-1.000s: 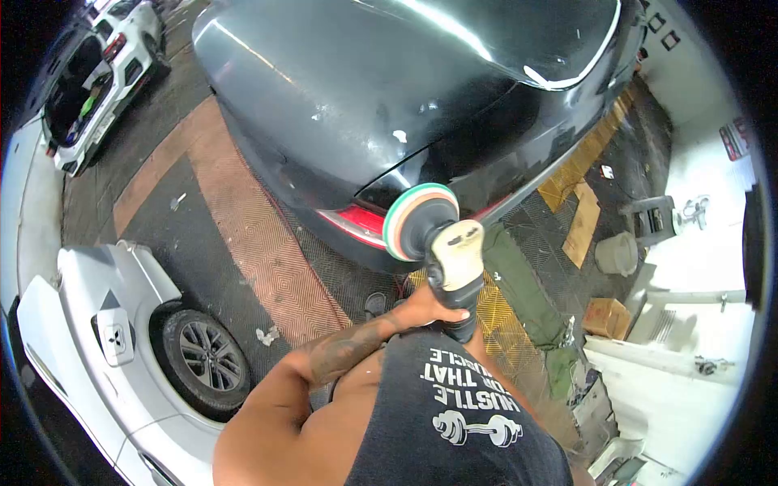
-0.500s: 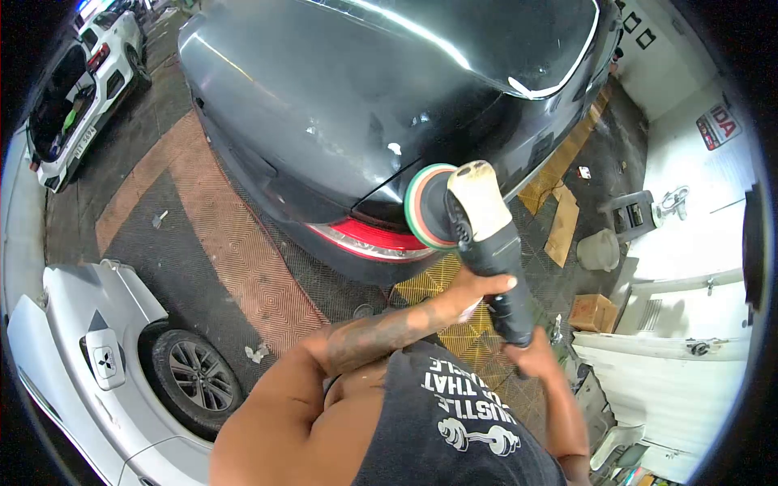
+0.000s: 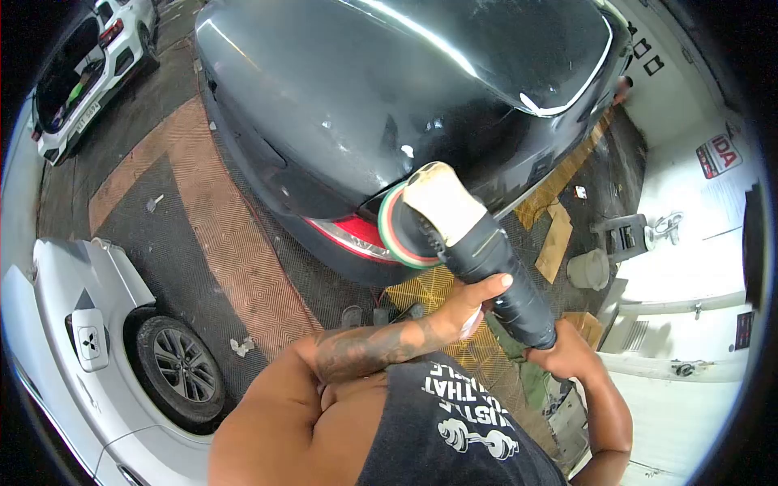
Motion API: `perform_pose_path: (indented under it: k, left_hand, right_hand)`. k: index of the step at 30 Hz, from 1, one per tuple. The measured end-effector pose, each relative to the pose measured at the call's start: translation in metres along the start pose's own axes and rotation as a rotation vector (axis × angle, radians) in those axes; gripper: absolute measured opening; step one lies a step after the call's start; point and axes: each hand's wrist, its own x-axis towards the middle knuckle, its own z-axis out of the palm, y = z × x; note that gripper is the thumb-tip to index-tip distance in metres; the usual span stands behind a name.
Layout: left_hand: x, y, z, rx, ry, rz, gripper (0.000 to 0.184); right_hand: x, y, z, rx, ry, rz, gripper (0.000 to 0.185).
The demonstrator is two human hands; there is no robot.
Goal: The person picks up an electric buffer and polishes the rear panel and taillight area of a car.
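A polisher (image 3: 490,255) with a cream head and a long black body slants across the centre. Its round pad (image 3: 403,231), edged in green, is against or close to the rear corner of a black car (image 3: 324,105), beside the red and clear tail light (image 3: 356,233). Contact between pad and paint cannot be made out. My left hand (image 3: 476,301) is wrapped round the middle of the black body, thumb on top. Near the tool's back end, my right hand (image 3: 566,350) is closed on the handle.
A white car with a wheel (image 3: 180,360) stands at lower left, another white car (image 3: 101,73) at upper left. To the right are a bucket (image 3: 588,270), a grey stool (image 3: 628,236), cardboard (image 3: 555,243) and a box (image 3: 582,328). Feet show below the black car.
The polisher first swung out to the right, and its pad has since shifted back left over the tail light's edge. My right hand, hidden earlier, now shows on the rear end.
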Motion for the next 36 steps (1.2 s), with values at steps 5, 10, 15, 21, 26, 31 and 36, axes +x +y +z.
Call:
perform_pose_path:
  k: [5, 10, 15, 21, 26, 31, 36]
  left_hand:
    - [0.014, -0.002, -0.001, -0.057, -0.026, -0.017, 0.05]
    - [0.014, -0.002, 0.007, -0.067, 0.024, 0.002, 0.049]
    - [0.017, -0.006, 0.006, -0.063, 0.027, 0.032, 0.048]
    - [0.018, -0.007, 0.006, -0.079, -0.006, -0.039, 0.049]
    - [0.006, -0.005, 0.007, -0.045, 0.016, -0.012, 0.05]
    - [0.011, 0.0, 0.016, -0.05, 0.037, -0.012, 0.049]
    - [-0.003, 0.004, 0.008, 0.026, 0.01, 0.048, 0.054]
  right_hand:
    - [-0.007, -0.025, -0.013, -0.018, 0.0, 0.095, 0.037]
    - [-0.005, -0.017, -0.019, -0.17, 0.076, 0.018, 0.031]
    - [-0.009, -0.036, -0.028, -0.127, -0.039, 0.092, 0.039]
    - [-0.012, -0.036, -0.03, -0.156, -0.043, 0.047, 0.033]
    - [-0.008, -0.016, -0.024, -0.073, -0.049, -0.003, 0.033]
    - [-0.009, -0.021, -0.029, -0.111, -0.035, 0.08, 0.035]
    - [0.002, -0.009, -0.015, -0.13, -0.082, -0.007, 0.043]
